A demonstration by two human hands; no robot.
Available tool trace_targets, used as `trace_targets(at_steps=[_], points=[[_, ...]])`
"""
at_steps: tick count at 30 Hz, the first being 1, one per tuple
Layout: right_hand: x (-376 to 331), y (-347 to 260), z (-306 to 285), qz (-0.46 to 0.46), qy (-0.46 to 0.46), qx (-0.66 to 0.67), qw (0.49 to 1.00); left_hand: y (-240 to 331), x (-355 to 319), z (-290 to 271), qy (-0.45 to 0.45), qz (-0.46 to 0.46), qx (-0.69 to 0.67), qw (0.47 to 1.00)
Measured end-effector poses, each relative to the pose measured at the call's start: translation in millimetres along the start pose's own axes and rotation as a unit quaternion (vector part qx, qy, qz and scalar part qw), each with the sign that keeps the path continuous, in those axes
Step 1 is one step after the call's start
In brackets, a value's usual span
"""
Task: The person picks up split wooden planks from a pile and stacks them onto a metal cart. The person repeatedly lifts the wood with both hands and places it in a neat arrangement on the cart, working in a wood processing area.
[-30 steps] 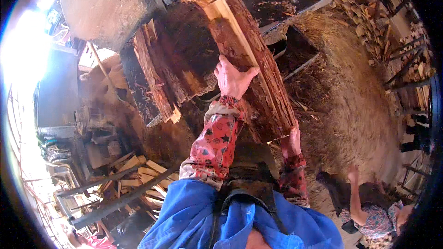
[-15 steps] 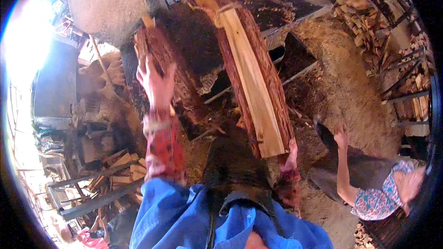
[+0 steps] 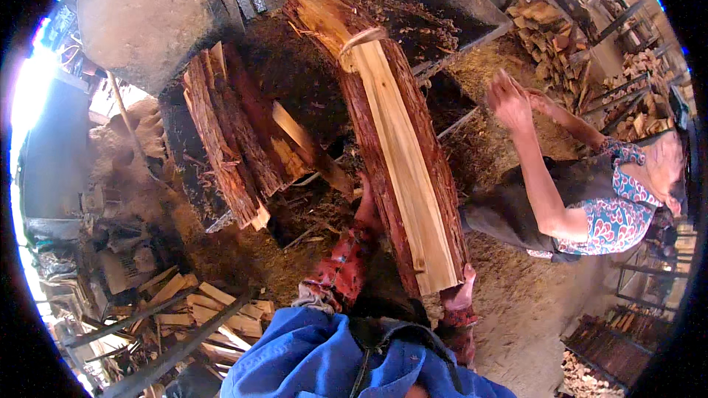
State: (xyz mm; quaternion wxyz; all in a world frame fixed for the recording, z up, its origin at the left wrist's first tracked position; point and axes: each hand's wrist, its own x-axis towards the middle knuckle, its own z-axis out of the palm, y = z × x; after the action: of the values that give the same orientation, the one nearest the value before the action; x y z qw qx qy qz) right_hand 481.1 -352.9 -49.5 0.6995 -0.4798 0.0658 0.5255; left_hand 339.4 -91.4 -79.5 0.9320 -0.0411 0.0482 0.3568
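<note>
Left hand moved beside the log, grip hidden; right hand clasps its end above dusty floor.

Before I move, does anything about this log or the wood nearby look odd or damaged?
Yes: a curled strip arches across the far end of the log, out of line with its straight pale face. The split wood at lower left lies jumbled, pieces pointing different ways.

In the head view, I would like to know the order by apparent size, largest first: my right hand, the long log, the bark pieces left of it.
1. Long log
2. Bark pieces
3. Right hand
This is apparent size only; differing distances from the camera may affect it.
</note>
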Motion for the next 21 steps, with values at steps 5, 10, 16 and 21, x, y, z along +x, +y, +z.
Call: trace_targets(at_steps=[5,10,16,21], points=[[-35.4,1.5,13.2,0.047,0.023,0.004,0.999,-2.8,5.8,-135.5,0.072,0.097,0.008,0.993],[-66.3,17.9,2.3,0.008,0.103,0.003,0.995,-14.5,-5.2,-31.1,0.128,-0.027,0.058,0.99],[-59.7,44.5,-62.0,0.056,0.07,0.02,0.996,11.5,-61.4,-82.5,-0.063,0.222,0.678,0.698],[-56.4,31.3,-126.5,0.035,0.001,-0.075,0.997,-33.0,-77.4,-24.9,0.002,0.213,0.632,0.745]])
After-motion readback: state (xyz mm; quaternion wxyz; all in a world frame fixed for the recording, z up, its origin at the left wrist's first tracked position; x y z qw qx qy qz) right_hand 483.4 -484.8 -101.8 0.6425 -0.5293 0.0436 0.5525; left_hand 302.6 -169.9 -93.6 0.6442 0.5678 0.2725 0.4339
